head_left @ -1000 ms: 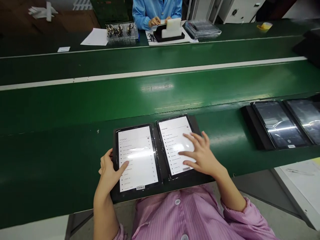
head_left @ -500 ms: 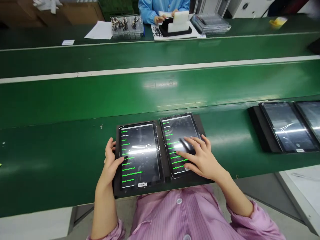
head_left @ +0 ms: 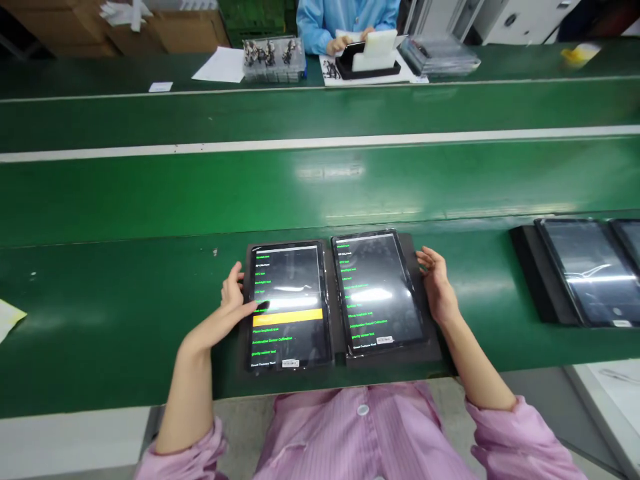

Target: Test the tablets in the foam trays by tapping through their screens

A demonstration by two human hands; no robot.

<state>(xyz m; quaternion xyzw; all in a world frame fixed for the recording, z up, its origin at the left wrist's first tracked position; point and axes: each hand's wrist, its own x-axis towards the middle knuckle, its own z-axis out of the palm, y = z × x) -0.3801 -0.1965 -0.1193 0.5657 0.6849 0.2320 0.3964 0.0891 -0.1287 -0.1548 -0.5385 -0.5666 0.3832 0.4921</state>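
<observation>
Two tablets lie side by side in front of me, set in a black holder [head_left: 341, 359]. On the left tablet [head_left: 295, 347] is a list of mostly green text with one yellow highlighted row. The right tablet [head_left: 383, 313] shows a similar green list and no yellow row. My left hand [head_left: 229, 303] is open at the left tablet's left edge, its thumb reaching over the screen near the highlighted row and its fingers beside the holder. Against the holder's right side rests my right hand [head_left: 439, 285], open with slightly bent fingers. Glare crosses both screens.
On the right, more dark tablets [head_left: 590, 267] lie on a black holder [head_left: 537, 273]. Across the green bench [head_left: 125, 200], a person in blue sleeves [head_left: 315, 30] works beside a box of small parts [head_left: 275, 60]. A yellowish paper [head_left: 9, 317] lies far left.
My right hand has left the right tablet's screen and moved to the holder's right side. A yellow row has appeared on the left tablet, with my left thumb slightly further over its screen.
</observation>
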